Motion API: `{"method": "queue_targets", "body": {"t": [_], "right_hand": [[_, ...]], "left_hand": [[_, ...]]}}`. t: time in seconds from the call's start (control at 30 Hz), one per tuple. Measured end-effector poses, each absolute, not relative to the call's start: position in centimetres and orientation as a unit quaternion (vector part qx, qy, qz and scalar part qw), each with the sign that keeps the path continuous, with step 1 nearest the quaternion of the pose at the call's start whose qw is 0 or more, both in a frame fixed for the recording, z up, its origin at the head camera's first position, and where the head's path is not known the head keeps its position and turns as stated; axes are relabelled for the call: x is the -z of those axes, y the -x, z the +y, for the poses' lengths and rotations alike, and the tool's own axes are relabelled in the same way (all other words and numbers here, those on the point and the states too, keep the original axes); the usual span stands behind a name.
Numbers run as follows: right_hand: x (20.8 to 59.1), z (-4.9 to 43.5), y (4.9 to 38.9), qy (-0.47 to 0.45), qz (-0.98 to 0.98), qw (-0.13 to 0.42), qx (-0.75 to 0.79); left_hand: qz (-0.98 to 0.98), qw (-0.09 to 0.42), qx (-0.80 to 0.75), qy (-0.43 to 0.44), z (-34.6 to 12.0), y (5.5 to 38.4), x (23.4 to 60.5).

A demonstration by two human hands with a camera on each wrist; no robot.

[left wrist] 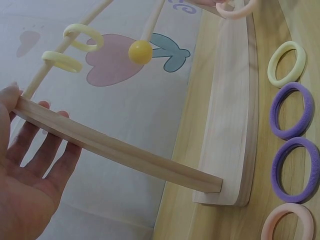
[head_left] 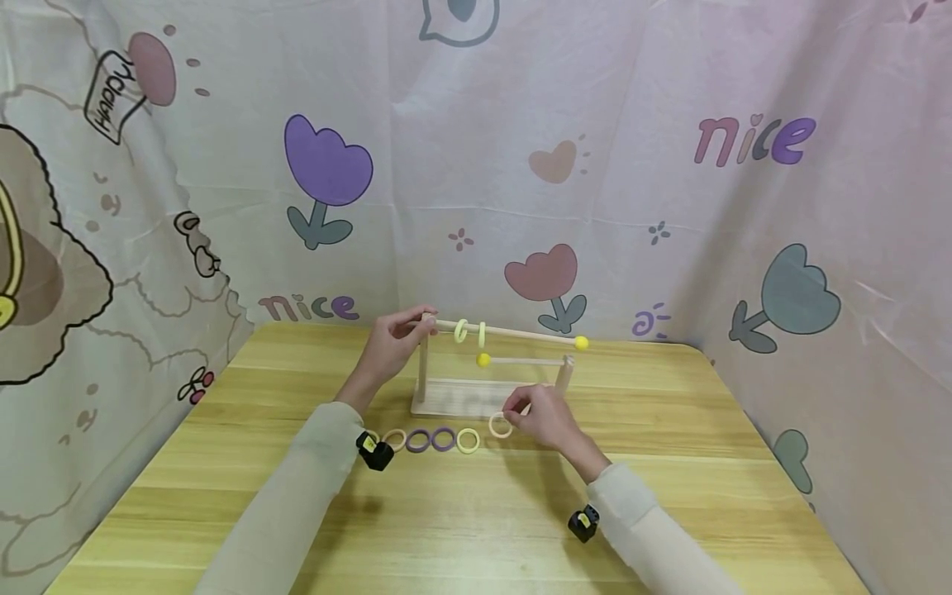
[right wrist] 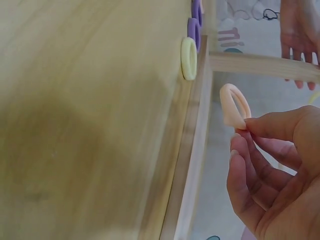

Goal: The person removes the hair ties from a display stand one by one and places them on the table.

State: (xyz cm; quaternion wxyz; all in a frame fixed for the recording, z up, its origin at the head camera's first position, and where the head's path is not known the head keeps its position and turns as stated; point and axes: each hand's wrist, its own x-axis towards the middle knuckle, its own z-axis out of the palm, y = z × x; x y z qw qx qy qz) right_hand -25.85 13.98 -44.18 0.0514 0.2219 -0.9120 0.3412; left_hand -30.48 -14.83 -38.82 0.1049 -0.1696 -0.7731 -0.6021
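Observation:
My right hand pinches a peach hair tie between thumb and fingertips, in front of the wooden stand's base. My left hand holds the top of the left post of that stand, thumb on one side and fingers behind. From this post a long rod runs to a yellow ball end. Two pale yellow-green hair ties hang on it near the left hand. A shorter rod with a yellow ball comes from the right post and carries nothing.
On the table, in front of the base, lies a row of hair ties: a yellow one, two purple ones, a peach one and another partly hidden by the left wrist camera. A patterned cloth hangs behind.

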Motion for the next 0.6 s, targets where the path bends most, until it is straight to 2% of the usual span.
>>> {"method": "queue_targets", "body": {"t": [0.6], "right_hand": [[45.3,12.8,26.0,-0.218,-0.918,0.048,-0.328]], "left_hand": [[-0.771,0.108,0.603,0.173,-14.8,30.4,38.8]]}}
